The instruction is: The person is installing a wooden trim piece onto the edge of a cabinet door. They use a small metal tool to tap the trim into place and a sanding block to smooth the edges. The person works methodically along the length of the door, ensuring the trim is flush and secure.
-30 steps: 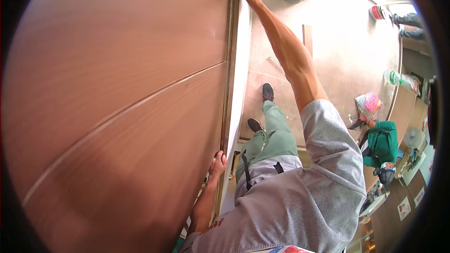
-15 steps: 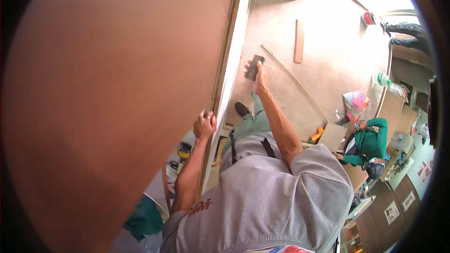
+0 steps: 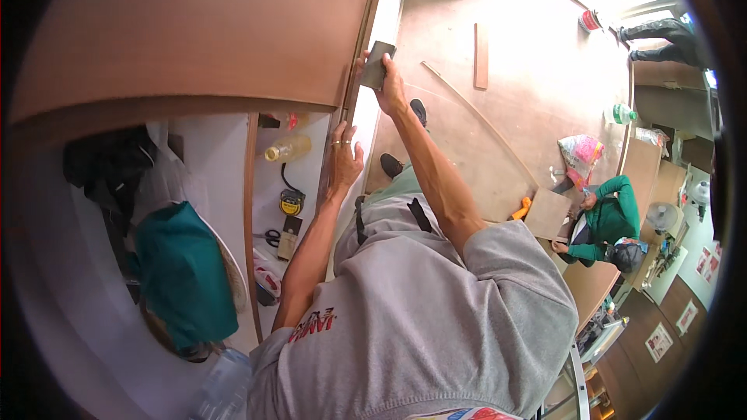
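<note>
Your right hand (image 3: 391, 82) grips a small grey block (image 3: 377, 64), fingers wrapped over its far side, and holds it against the edge of the brown panel (image 3: 194, 27). The block sits at your fingertips, touching the edge. Your left hand (image 3: 342, 162) lies lower on the same edge, fingers together and pressed flat against it, holding nothing. Just left of this hand, on a white shelf (image 3: 272, 187), stand a yellow bottle (image 3: 286, 148) and a tape measure (image 3: 292, 202). Well to the right of both hands, a person in green (image 3: 611, 222) crouches on the floor.
</note>
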